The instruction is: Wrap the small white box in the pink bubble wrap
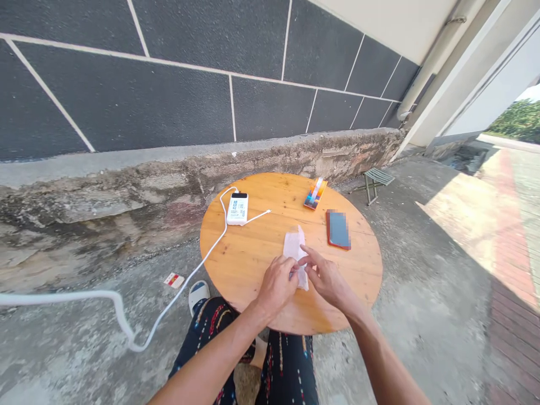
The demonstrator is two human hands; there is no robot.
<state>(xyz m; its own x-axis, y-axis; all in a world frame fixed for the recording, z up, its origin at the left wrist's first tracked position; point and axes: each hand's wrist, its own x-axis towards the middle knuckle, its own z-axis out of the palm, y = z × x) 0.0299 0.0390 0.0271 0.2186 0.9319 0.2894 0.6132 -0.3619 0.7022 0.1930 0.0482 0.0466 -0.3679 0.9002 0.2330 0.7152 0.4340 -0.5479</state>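
A thin whitish-pink sheet, like a tissue (pixel 292 243), lies lengthwise on the round wooden table (pixel 253 281). My left hand (pixel 278 281) rests over its left edge with the fingers curled together; whatever they pinch is hidden. From the right, my right hand (pixel 327 278) reaches over the sheet. Its index finger is stretched out and apart from the thumb, and its fingertips come close to those of the left hand. I cannot tell whether the two hands touch.
A phone (pixel 338 229) with a red edge lies right of my hands. Behind it is an orange-and-blue box (pixel 315 194). A white power bank (pixel 237 209) with a short cable sits at the left, beside a long white cable (pixel 202 263). A folding stool (pixel 377 179) stands beyond.
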